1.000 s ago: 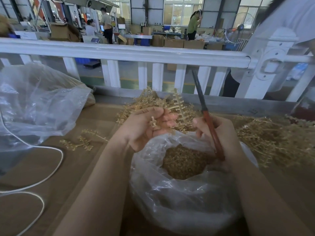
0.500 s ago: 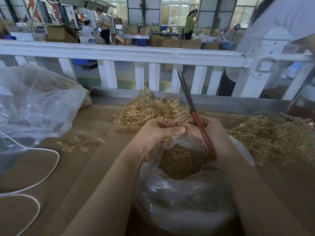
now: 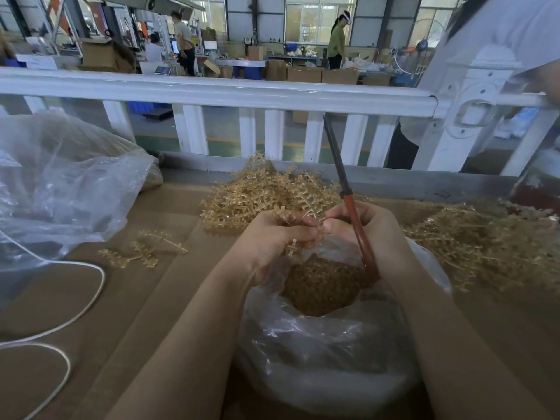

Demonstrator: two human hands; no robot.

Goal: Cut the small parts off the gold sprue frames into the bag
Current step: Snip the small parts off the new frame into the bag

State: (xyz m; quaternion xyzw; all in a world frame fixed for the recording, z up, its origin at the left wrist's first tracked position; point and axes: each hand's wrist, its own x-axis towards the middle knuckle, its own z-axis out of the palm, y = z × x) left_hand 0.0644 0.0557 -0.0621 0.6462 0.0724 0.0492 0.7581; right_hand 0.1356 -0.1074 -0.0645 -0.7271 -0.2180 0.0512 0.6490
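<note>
Trimming is proceeding over the bag [image 3: 318, 344]: left hand [image 3: 272, 237] is gripping a sprue frame [image 3: 288, 218], right hand [image 3: 363, 231] clasping scissors [image 3: 348, 201]. Next cut likely needs the blades brought down.

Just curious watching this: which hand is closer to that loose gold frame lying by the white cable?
Left. The left hand is just right of the loose frame; the right hand, gripping the cutter, sits farther right.
</note>
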